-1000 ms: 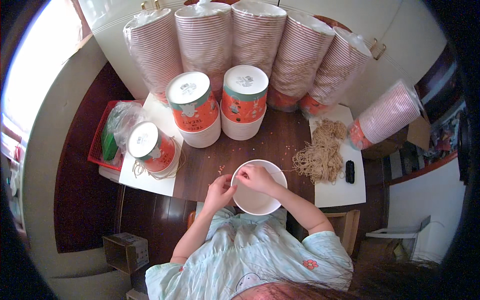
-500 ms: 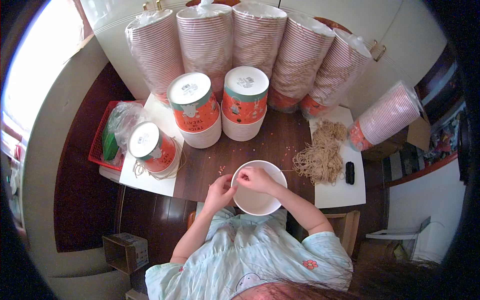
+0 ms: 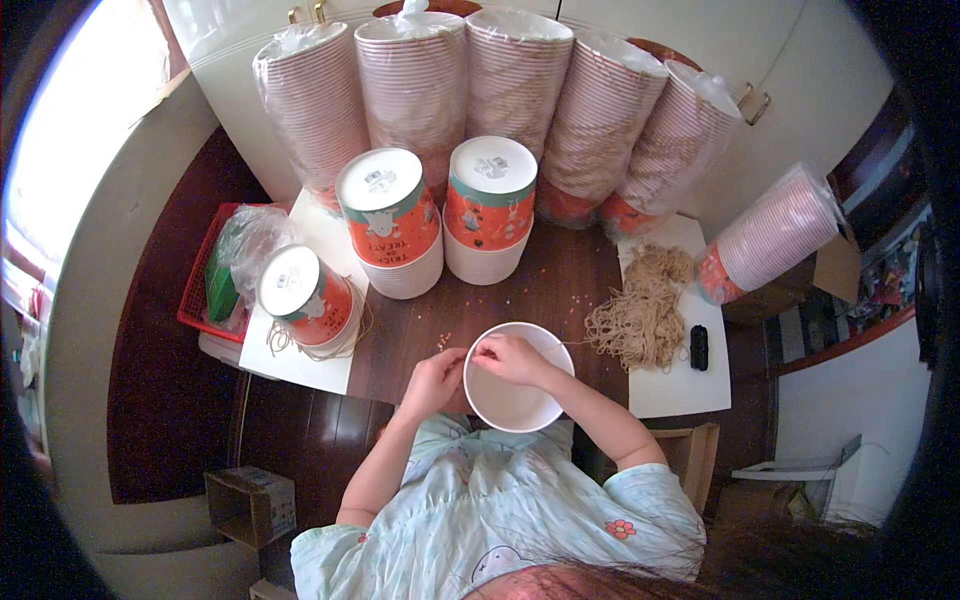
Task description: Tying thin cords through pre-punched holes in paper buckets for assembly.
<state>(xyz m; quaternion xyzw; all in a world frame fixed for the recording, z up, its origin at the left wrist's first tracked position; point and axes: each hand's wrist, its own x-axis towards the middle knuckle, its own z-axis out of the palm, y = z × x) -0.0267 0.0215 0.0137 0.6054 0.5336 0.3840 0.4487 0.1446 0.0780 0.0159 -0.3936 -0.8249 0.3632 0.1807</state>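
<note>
Clock directions are being taken from the middle of the white tub (image 3: 515, 407), with 12 being the far side. The tub is being held mouth-up at the near edge of the table (image 3: 570, 265); the support under its base is being hidden from view. At 9 o'clock, the left hand (image 3: 437, 382) is being held against the outer wall, fingers curled toward the rim. The right hand (image 3: 510, 361) is being held over the mouth, its fingertips being gathered at the inner wall near 10 o'clock. Whether anything is being pinched by the left or the right fingers cannot be told. A strand (image 3: 574, 343) is being led across the rim at 2 o'clock from a tan cord tangle (image 3: 645, 315), also at 2. Upended tub stacks are being noted at 11 (image 3: 392, 228) and 12 o'clock.

The step in hand is being judged as fingertip work through or along the wall, probably with cord. For the next move, a steadied rim, outside counter-pressure and a slack strand are apparently being called for.
</note>
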